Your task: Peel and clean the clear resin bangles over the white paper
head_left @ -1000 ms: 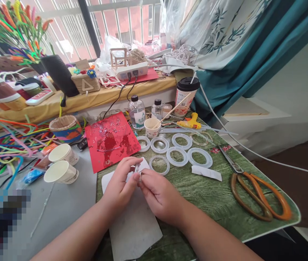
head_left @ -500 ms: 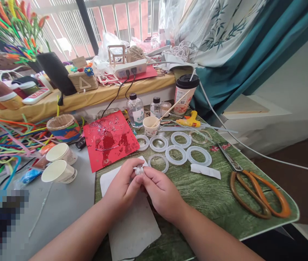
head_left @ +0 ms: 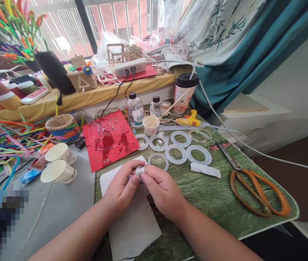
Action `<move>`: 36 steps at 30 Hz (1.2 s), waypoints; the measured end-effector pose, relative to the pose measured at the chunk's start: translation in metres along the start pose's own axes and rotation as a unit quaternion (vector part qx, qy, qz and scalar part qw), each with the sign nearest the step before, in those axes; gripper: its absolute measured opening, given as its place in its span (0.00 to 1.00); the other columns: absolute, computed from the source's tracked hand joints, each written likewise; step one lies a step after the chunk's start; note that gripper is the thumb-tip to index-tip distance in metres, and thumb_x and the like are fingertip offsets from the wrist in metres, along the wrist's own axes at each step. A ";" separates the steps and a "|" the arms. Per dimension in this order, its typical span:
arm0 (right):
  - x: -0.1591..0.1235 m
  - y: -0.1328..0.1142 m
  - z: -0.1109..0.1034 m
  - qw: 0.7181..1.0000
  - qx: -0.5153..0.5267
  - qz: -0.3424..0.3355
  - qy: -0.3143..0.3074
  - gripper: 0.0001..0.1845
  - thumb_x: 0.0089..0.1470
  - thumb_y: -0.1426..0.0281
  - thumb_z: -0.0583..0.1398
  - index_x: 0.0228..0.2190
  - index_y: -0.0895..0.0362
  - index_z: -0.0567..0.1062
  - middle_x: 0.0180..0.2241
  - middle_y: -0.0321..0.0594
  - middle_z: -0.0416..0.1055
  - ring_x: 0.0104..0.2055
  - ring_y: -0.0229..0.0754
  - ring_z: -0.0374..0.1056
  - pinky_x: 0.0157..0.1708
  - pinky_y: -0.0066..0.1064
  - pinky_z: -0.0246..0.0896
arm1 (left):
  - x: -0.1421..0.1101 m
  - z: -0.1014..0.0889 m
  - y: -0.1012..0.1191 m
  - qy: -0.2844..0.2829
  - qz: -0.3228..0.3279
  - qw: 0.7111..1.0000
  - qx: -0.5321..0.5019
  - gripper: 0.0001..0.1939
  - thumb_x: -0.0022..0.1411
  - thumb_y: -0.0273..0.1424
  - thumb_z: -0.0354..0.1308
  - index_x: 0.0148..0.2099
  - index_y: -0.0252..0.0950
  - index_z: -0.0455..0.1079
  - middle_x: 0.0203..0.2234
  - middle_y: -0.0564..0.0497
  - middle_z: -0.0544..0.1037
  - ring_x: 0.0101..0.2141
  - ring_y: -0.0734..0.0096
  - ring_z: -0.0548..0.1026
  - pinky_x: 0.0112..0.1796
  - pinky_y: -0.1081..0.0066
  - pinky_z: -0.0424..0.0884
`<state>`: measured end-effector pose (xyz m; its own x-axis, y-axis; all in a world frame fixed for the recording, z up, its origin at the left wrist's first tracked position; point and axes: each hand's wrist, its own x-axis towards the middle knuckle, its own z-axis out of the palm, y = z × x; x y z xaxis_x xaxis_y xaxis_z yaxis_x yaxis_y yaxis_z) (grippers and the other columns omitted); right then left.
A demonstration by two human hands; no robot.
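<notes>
My left hand [head_left: 120, 186] and my right hand [head_left: 163, 192] meet above the mat, pinching a small shiny, clear-and-silver piece [head_left: 140, 173] between their fingertips. The fingers hide most of it, so its exact form is hard to tell. Below my hands lies a white paper sheet [head_left: 132, 226]. Just beyond my fingers, clear plastic rings [head_left: 199, 163] are laid out in several rows on a green wood-pattern mat [head_left: 211, 197]. Beside them is a torn white paper strip [head_left: 205, 170].
Orange-handled scissors [head_left: 275, 197] lie at the mat's right. A red glue-smeared card [head_left: 107, 139] is at the far left of the rings. Beyond stand a yellow glue gun [head_left: 189, 121], bottles, and a paper cup [head_left: 151, 125] holding a stick. Colourful pipe cleaners [head_left: 4, 152] spread left.
The small piece has turned and now looks rounder between my fingertips. My hands have closed in around it. The whole view has drifted slightly.
</notes>
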<state>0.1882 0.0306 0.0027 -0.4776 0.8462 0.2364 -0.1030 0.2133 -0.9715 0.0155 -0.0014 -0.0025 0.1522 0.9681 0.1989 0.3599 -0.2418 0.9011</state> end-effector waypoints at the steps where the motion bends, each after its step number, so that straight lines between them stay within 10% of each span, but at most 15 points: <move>1: 0.000 0.000 0.000 1.000 -0.006 -0.004 0.001 0.19 0.72 0.66 0.54 0.29 0.54 0.75 0.33 0.38 0.73 0.38 0.43 0.69 0.44 0.35 0.66 | 0.001 -0.001 0.000 0.000 0.017 1.000 0.018 0.23 0.78 0.49 0.48 0.63 0.41 0.69 0.52 0.43 0.80 0.49 0.56 0.79 0.51 0.60 0.74; 10: 0.000 0.003 -0.003 0.999 -0.026 -0.005 0.044 0.16 0.71 0.67 0.55 0.32 0.55 0.79 0.38 0.41 0.75 0.42 0.44 0.72 0.46 0.37 0.67 | 0.000 -0.010 0.002 0.101 0.044 0.991 0.071 0.16 0.79 0.38 0.48 0.61 0.43 0.69 0.50 0.46 0.78 0.46 0.60 0.77 0.49 0.60 0.72; 16: 0.001 0.003 -0.003 0.998 -0.042 -0.029 0.040 0.16 0.71 0.70 0.55 0.33 0.55 0.79 0.38 0.41 0.75 0.43 0.44 0.71 0.46 0.36 0.66 | 0.003 -0.018 0.007 -0.015 0.135 0.985 0.104 0.15 0.77 0.34 0.50 0.60 0.41 0.71 0.49 0.45 0.77 0.49 0.57 0.75 0.50 0.60 0.71; 26: 0.002 0.004 -0.004 0.992 -0.105 -0.066 -0.003 0.16 0.72 0.70 0.53 0.33 0.54 0.75 0.34 0.41 0.74 0.41 0.45 0.71 0.44 0.37 0.66 | 0.006 -0.018 0.011 -0.008 0.082 0.993 0.084 0.13 0.76 0.36 0.50 0.50 0.39 0.74 0.43 0.46 0.74 0.44 0.59 0.74 0.45 0.61 0.71; 31: 0.000 0.009 0.001 0.996 -0.086 0.025 0.021 0.19 0.73 0.65 0.52 0.29 0.54 0.71 0.30 0.38 0.71 0.33 0.42 0.67 0.36 0.35 0.62 | 0.004 -0.013 0.002 0.053 0.061 0.990 0.116 0.17 0.78 0.36 0.49 0.62 0.42 0.71 0.50 0.44 0.75 0.48 0.58 0.77 0.51 0.58 0.73; 36: -0.001 0.011 0.007 0.999 -0.016 0.030 -0.005 0.10 0.70 0.68 0.55 0.34 0.55 0.70 0.36 0.39 0.71 0.37 0.43 0.67 0.39 0.34 0.64 | 0.007 -0.010 -0.003 -0.023 0.107 0.983 0.150 0.24 0.76 0.43 0.56 0.69 0.44 0.67 0.59 0.40 0.76 0.58 0.52 0.76 0.57 0.56 0.73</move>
<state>0.1815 0.0289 -0.0084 -0.4904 0.8532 0.1774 -0.0466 0.1776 -0.9830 0.0066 0.0066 0.0002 0.2929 0.8910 0.3468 0.5693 -0.4540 0.6854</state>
